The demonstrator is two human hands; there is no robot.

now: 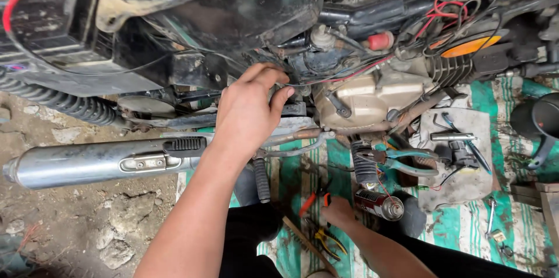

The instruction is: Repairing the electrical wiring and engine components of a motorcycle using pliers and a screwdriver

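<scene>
The red-handled pliers (312, 200) lie on the green striped mat (466, 225) near its bottom edge, and the right hand (338, 211) closes its fingers on them. Just beside stands a spray can (378, 204). The left hand (250, 112) presses half-curled against the motorcycle engine (367, 97), gripping nothing visible, above the chrome exhaust (87, 163).
</scene>
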